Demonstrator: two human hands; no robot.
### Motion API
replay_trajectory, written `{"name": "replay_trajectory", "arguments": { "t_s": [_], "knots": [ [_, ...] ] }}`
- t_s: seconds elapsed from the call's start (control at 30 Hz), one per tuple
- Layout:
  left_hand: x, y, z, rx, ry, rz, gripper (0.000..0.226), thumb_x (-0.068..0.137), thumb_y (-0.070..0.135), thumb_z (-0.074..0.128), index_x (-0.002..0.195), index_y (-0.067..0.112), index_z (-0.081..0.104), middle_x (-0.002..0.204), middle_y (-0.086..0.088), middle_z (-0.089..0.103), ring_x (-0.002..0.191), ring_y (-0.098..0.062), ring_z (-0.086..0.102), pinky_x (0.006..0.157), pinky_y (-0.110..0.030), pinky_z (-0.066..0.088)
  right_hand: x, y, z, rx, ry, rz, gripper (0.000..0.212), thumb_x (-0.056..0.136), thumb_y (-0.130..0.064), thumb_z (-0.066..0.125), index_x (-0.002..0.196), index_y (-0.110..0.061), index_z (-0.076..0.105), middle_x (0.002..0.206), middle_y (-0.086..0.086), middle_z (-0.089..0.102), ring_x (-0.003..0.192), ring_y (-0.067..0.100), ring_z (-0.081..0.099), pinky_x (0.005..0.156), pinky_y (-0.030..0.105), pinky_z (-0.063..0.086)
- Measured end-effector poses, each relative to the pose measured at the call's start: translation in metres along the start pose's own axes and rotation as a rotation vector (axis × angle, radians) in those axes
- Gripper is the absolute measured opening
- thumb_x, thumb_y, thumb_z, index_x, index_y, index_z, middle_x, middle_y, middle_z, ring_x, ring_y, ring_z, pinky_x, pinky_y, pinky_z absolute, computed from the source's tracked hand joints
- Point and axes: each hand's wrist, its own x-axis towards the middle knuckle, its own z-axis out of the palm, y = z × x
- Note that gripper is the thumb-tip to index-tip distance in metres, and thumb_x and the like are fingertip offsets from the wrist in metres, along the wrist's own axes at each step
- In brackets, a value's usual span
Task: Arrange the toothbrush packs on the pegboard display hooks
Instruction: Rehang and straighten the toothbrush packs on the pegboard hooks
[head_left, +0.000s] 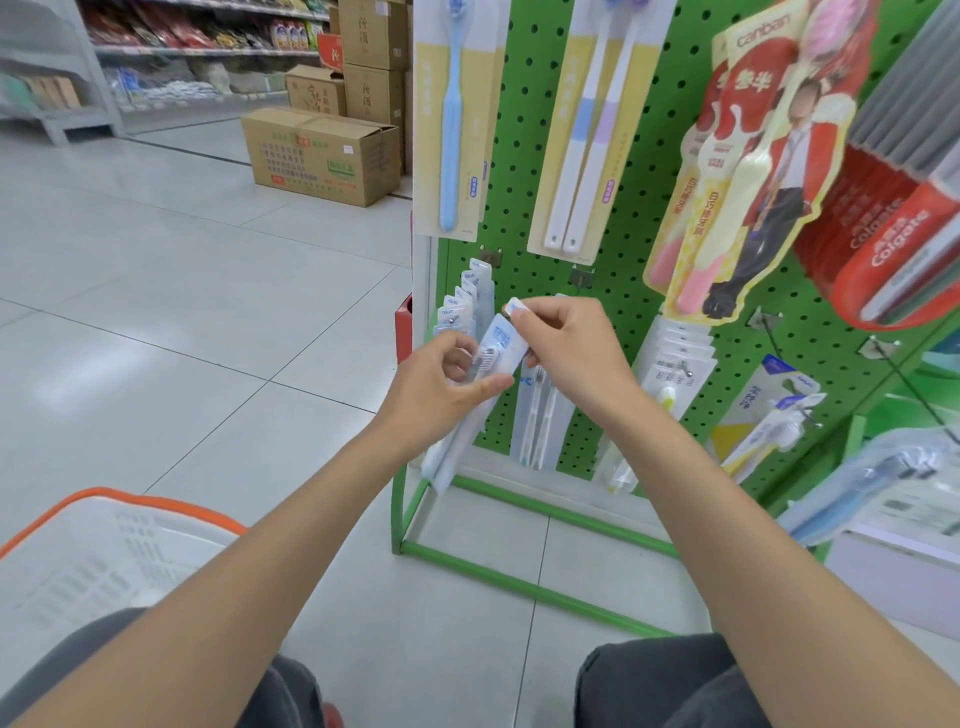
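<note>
A person crouches before a green pegboard (524, 171) stand in a shop, both bare arms stretched forward. Between the hands is a clear toothbrush pack (497, 349), held in the air just in front of the board's lower rows. Its long axis is tilted: the card header points up and to the right, and the handle end runs down and to the left. The right hand (571, 353) pinches the header between thumb and forefinger. The left hand (447, 384) has thumb and fingers curled round the pack near the brush head. Whether this is one pack or several stacked cannot be told. Just left of the header, a row of packs (464, 301) already hangs on a hook (452, 321), whose metal tip shows at the front of the row. More packs (540, 415) hang behind and below the right hand; their hook is hidden. The coming move probably turns on bringing the header's hole to a hook tip. The left row's tip is close and the left hand is nearer to it, though the intended hook cannot be told. At lower left sits a white basket (156, 506) with an orange rim; only its perforated floor shows. Closed cardboard boxes (322, 150) stand on the tiled floor (182, 312) beyond, contents unseen.
</note>
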Motion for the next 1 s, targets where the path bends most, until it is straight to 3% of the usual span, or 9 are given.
{"name": "replay_trajectory", "arguments": {
  "t_s": [0.13, 0.27, 0.4, 0.5, 0.6, 0.73, 1.0],
  "knots": [
    [0.009, -0.006, 0.000, -0.065, 0.075, -0.058, 0.043, 0.080, 0.047, 0.075, 0.113, 0.024, 0.062, 0.104, 0.007, 0.061, 0.090, -0.010, 0.059, 0.074, -0.021, 0.047, 0.007, -0.002, -0.003, -0.206, 0.121, -0.065, 0.032, 0.094, -0.020, 0.054, 0.082, 0.007, 0.065, 0.073, 0.028, 0.059, 0.058, 0.015, 0.039, 0.055, 0.028, 0.034],
    [0.019, -0.012, -0.003, -0.104, 0.200, -0.154, 0.022, 0.093, 0.036, 0.063, 0.106, 0.018, 0.064, 0.102, 0.000, 0.065, 0.086, -0.014, 0.062, 0.063, -0.020, 0.043, 0.015, 0.003, 0.000, -0.274, 0.153, -0.069, 0.034, 0.095, -0.019, 0.052, 0.072, 0.003, 0.065, 0.063, 0.023, 0.058, 0.053, 0.014, 0.036, 0.059, 0.037, 0.050],
    [0.027, -0.012, -0.005, -0.113, 0.221, -0.179, 0.014, 0.094, 0.026, 0.061, 0.105, 0.017, 0.063, 0.091, 0.008, 0.062, 0.080, -0.009, 0.060, 0.064, -0.023, 0.043, 0.023, 0.010, 0.011, -0.387, 0.131, -0.105, 0.043, 0.095, -0.015, 0.050, 0.054, -0.005, 0.041, 0.049, 0.007, 0.032, 0.049, 0.016, 0.025, 0.053, 0.031, 0.037],
    [0.034, -0.015, -0.006, -0.114, 0.221, -0.184, 0.012, 0.094, 0.024, 0.061, 0.104, 0.018, 0.063, 0.092, 0.007, 0.062, 0.082, -0.009, 0.060, 0.066, -0.026, 0.044, 0.034, 0.014, 0.022, -0.517, 0.139, -0.123, 0.040, 0.094, -0.013, 0.048, 0.057, -0.002, 0.043, 0.050, 0.014, 0.035, 0.050, 0.019, 0.027, 0.056, 0.032, 0.046],
    [0.038, -0.017, -0.006, -0.122, 0.217, -0.187, 0.011, 0.094, 0.022, 0.060, 0.105, 0.019, 0.062, 0.091, 0.009, 0.060, 0.077, -0.005, 0.058, 0.064, -0.024, 0.043, 0.046, 0.016, 0.028, -0.633, 0.147, -0.101, 0.043, 0.097, -0.013, 0.045, 0.056, -0.011, 0.033, 0.049, 0.003, 0.030, 0.049, 0.020, 0.025, 0.052, 0.030, 0.036],
    [0.041, -0.018, -0.004, -0.111, 0.215, -0.176, 0.010, 0.094, 0.020, 0.060, 0.104, 0.018, 0.062, 0.091, 0.010, 0.060, 0.075, -0.004, 0.057, 0.064, -0.022, 0.043, 0.065, 0.017, 0.030, -0.747, 0.163, -0.062, 0.044, 0.096, -0.010, 0.045, 0.055, -0.013, 0.030, 0.051, 0.002, 0.029, 0.050, 0.020, 0.025, 0.046, 0.028, 0.020],
    [0.045, -0.020, -0.001, -0.089, 0.203, -0.158, 0.004, 0.094, 0.021, 0.060, 0.098, 0.020, 0.061, 0.095, 0.006, 0.064, 0.081, -0.012, 0.060, 0.066, -0.024, 0.042, 0.098, 0.025, 0.032, -0.717, 0.048, -0.006, 0.048, 0.098, -0.016, 0.051, 0.054, -0.014, 0.031, 0.051, 0.002, 0.029, 0.047, 0.019, 0.025, 0.047, 0.028, 0.021]
  ]
}}
